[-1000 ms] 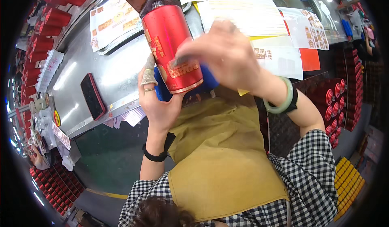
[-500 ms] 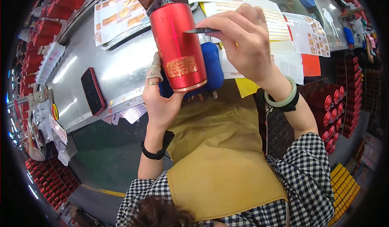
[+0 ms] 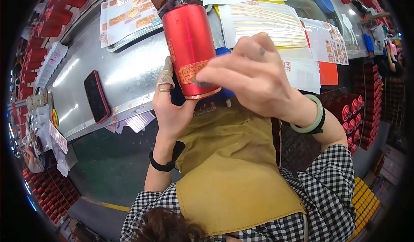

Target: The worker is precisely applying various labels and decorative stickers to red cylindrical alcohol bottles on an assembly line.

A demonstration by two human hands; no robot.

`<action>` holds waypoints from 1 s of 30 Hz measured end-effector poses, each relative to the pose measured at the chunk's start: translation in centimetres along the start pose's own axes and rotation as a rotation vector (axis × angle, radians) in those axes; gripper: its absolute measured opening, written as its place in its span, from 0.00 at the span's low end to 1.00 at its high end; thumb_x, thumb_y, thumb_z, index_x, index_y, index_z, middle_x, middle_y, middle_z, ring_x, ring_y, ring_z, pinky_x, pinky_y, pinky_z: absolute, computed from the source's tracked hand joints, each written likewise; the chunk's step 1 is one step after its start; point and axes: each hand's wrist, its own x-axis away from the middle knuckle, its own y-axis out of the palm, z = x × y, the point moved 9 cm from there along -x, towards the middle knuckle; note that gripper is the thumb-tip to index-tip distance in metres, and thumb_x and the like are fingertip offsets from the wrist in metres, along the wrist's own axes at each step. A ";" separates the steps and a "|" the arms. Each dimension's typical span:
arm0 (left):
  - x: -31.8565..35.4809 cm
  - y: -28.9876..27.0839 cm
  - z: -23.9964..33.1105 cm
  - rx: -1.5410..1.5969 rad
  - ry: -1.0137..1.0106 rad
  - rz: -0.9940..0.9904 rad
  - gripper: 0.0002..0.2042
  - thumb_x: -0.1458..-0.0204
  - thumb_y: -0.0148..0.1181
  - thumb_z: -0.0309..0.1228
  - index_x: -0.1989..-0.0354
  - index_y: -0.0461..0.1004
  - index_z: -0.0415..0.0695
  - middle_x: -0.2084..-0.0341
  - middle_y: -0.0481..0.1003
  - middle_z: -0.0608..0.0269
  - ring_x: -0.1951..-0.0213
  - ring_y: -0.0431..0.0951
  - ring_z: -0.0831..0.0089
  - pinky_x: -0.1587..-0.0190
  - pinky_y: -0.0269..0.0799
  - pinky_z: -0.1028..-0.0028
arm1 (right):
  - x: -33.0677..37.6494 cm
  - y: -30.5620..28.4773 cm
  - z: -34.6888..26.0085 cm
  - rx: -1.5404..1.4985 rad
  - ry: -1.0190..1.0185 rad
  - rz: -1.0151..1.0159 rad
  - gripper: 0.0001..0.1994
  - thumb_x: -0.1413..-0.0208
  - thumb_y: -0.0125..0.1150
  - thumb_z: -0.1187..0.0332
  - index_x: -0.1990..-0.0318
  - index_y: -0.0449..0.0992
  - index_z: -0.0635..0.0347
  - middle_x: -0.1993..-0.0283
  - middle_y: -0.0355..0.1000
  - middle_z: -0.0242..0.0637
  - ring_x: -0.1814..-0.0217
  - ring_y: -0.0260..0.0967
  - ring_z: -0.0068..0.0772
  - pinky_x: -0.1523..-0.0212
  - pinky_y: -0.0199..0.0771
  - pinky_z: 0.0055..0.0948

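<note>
The red bottle (image 3: 189,34) was held in the fingers of the left hand (image 3: 172,111) over the worktop (image 3: 129,75), its neck at a bracket (image 3: 195,0). A dark tool (image 3: 203,84), partly hidden, was pinched in those of the right hand (image 3: 261,80) at the gold label (image 3: 189,72). A phone (image 3: 96,97) was laid further left.

Our left hand (image 3: 172,109) is cupped at the near edge of the worktop (image 3: 125,75), fingers (image 3: 165,75) pointing away from us, thumb (image 3: 187,110) angled inward; the left forearm (image 3: 158,180) runs nearly straight. Beside it, our slightly blurred right hand (image 3: 258,80) is pinched, knuckles (image 3: 263,47) raised, right forearm (image 3: 331,132) slanting in.
</note>
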 end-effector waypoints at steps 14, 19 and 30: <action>-0.5 0.3 -0.2 0.074 0.028 -0.016 0.42 0.53 0.72 0.21 0.27 0.60 0.32 0.37 0.73 0.44 0.38 0.76 0.57 0.36 0.70 0.65 | 1.0 2.5 4.8 -0.276 0.256 0.004 0.12 0.47 0.70 0.72 0.54 0.81 0.54 0.64 0.79 0.30 0.64 0.69 0.37 0.57 0.64 0.35; -0.4 0.2 -0.1 0.054 0.037 0.004 0.42 0.54 0.73 0.21 0.27 0.61 0.34 0.38 0.73 0.46 0.37 0.76 0.58 0.36 0.70 0.65 | 0.4 0.5 4.0 0.075 0.057 0.131 0.14 0.53 0.67 0.72 0.57 0.83 0.47 0.59 0.80 0.23 0.60 0.71 0.29 0.55 0.64 0.33; 0.1 -0.9 2.3 0.005 0.004 0.177 0.42 0.63 0.83 0.26 0.34 0.71 0.36 0.42 0.75 0.50 0.40 0.73 0.54 0.36 0.69 0.61 | -2.6 2.6 2.5 -0.073 0.037 -0.083 0.12 0.49 0.68 0.65 0.57 0.80 0.54 0.67 0.74 0.28 0.62 0.71 0.35 0.59 0.70 0.35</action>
